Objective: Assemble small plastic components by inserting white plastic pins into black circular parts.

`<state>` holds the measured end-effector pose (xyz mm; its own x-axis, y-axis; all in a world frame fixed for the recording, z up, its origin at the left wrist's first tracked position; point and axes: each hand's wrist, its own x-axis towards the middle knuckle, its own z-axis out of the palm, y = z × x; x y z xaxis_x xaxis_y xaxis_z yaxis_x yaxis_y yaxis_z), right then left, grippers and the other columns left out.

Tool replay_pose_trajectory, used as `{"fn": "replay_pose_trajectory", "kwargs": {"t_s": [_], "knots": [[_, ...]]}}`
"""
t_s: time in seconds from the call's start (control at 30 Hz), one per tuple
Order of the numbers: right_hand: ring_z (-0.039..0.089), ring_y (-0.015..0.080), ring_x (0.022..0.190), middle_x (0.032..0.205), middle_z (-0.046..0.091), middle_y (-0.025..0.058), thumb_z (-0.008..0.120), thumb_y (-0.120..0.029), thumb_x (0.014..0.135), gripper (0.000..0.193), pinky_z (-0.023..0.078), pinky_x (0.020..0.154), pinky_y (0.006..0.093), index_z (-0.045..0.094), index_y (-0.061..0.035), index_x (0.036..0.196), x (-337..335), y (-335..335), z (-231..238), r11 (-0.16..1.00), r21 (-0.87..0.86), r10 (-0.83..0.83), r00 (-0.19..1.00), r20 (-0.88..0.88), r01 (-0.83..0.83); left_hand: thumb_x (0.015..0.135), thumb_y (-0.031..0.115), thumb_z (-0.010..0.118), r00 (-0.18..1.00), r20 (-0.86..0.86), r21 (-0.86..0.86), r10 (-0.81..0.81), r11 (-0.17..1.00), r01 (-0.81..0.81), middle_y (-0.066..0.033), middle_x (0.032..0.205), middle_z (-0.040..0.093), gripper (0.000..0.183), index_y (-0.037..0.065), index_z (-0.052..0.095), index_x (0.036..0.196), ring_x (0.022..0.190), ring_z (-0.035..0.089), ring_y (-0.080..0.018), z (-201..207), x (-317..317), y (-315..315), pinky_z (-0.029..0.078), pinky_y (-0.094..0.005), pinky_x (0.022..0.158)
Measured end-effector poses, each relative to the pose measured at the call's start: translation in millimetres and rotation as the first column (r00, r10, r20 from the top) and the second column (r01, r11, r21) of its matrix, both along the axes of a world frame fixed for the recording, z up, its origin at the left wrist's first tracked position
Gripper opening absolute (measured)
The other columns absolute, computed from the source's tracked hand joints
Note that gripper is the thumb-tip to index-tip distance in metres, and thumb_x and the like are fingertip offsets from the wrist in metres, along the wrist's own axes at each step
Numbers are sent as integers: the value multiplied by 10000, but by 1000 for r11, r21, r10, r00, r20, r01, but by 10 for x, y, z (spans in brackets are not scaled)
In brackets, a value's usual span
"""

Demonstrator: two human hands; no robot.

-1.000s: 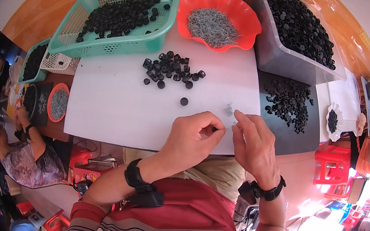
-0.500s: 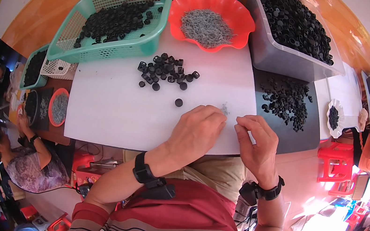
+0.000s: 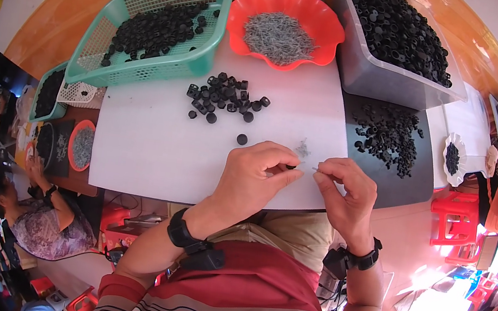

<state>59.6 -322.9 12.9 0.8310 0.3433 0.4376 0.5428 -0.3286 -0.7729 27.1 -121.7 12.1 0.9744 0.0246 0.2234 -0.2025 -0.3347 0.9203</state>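
Note:
Over the front of a white work sheet [image 3: 154,148], my left hand [image 3: 254,172] pinches a small black plastic part [image 3: 290,167] between thumb and fingers. Close on its right, my right hand [image 3: 348,185] is closed in a pinch on a tiny thin grey pin [image 3: 316,169]. A gap separates the two sets of fingertips. Just beyond them lies a small heap of grey pins [image 3: 303,147]. One round black piece [image 3: 242,138] sits alone beyond my left hand, and a cluster of black parts [image 3: 225,98] is spread farther back.
At the back stand a green basket [image 3: 139,73] of black parts, a red scalloped bowl [image 3: 332,37] of grey pins and a clear bin [image 3: 380,82] full of black rings. Small black pieces [image 3: 385,136] cover a dark mat at right. Other people sit left and right.
My left hand has turned and opened its grip slightly, so the black part now shows. Between my right fingertips the pin has come into view. The hands stay close together.

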Motion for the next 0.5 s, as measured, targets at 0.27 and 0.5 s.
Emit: {"fn": "replay_pose_trajectory", "kwargs": {"t_s": [0.27,0.5], "knots": [[702,219,781,924,728,127,794,27,840,148,559,702,306,723,7,969,-70,60,8,994,81,84,993,-85,-77,845,-50,772,999,-46,-74,-25,997,21,-120,1078,743,227,-19,761,1069,896,731,-167,34,-95,16,611,-277,790],[696,196,754,906,723,114,804,21,837,151,556,685,298,736,-8,968,-95,88,29,989,83,126,989,-74,-120,850,-55,760,998,-65,-94,15,995,-21,-118,1063,743,227,-35,746,1076,912,741,-166,53,-151,-23,622,-284,812]]}}
